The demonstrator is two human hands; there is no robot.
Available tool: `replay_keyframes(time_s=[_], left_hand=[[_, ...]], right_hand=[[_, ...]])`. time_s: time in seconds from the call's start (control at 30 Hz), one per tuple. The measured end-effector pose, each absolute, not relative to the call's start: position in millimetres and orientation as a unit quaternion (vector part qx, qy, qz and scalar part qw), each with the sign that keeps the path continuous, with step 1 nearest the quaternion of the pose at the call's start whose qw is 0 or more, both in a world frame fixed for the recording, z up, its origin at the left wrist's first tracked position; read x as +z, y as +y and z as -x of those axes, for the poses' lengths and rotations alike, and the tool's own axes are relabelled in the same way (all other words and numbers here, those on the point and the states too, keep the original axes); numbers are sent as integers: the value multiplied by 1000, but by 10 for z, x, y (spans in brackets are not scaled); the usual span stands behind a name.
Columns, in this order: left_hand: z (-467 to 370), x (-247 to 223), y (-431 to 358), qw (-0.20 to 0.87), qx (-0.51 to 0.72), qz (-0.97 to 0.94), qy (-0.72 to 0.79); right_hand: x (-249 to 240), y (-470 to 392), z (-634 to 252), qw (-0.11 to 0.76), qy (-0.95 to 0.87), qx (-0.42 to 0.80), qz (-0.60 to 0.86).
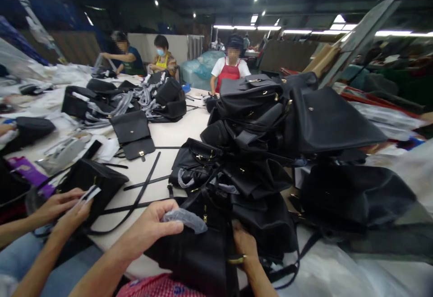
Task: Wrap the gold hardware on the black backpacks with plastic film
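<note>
At the bottom centre, my left hand [158,222] is closed on the plastic-wrapped handle [189,220] of a black bag [196,254]. The bag lies at the table's front edge, with a gold clasp showing near the handle. My right hand [245,243] reaches in at the right side of this bag, against other black bags; its fingertips are hidden, so what it holds cannot be made out. A gold-coloured piece [237,259] shows at the right wrist.
A tall pile of black bags [257,103] rises ahead and right. More bags with wrapped straps [135,96] lie at the back left. Loose black straps [145,188] cross the white table [169,132]. A neighbour's hands [76,204] work at the left; three people sit across.
</note>
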State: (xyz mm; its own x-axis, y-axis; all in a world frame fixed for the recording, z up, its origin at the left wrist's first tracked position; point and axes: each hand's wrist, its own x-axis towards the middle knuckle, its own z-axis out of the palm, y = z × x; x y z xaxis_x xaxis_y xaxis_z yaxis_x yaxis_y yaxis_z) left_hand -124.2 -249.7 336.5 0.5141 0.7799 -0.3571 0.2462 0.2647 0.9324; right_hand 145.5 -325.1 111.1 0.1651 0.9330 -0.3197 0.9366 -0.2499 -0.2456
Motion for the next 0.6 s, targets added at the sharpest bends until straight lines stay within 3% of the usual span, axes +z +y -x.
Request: replay_keyframes(time_s=[0.23,0.4,0.6], left_hand=[[1192,3347,-2549,695,225,-527,435],[1213,3286,-2398,706,221,-540,400],[1277,3362,-2484,733,290,-469,398]], right_hand=[[1105,-3538,-1539,-17,643,-204,-738],[1171,-3536,-1639,-84,639,-237,-727],[1164,-3515,-1501,-98,601,-231,-759]])
